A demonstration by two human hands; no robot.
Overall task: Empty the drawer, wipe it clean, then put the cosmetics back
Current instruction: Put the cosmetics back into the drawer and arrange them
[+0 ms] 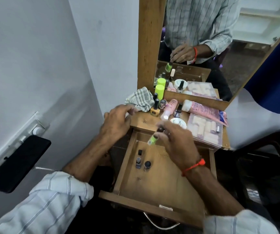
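Observation:
The wooden drawer (pixel 154 188) is pulled out below the dressing table top (pixel 141 121). Three small dark nail polish bottles (pixel 142 162) stand in its far left corner. My right hand (pixel 174 141) hovers over the drawer's back edge, holding a green nail polish bottle (pixel 152 139) by its dark cap, blurred by motion. My left hand (pixel 117 119) is over the table's left edge, fingers spread, holding nothing, close to a checked cloth (pixel 140 100). On the table top stand a yellow bottle (pixel 155 110), a lime-capped container (pixel 159 92), pink tubes (pixel 201 109) and a white jar (pixel 178 123).
A clear pouch of cosmetics (pixel 205 132) lies at the table's right. A mirror (pixel 212 48) stands behind, reflecting me. A black phone (pixel 17 163) rests on a wall socket ledge at left. The white wall is close on the left; dark furniture is at right.

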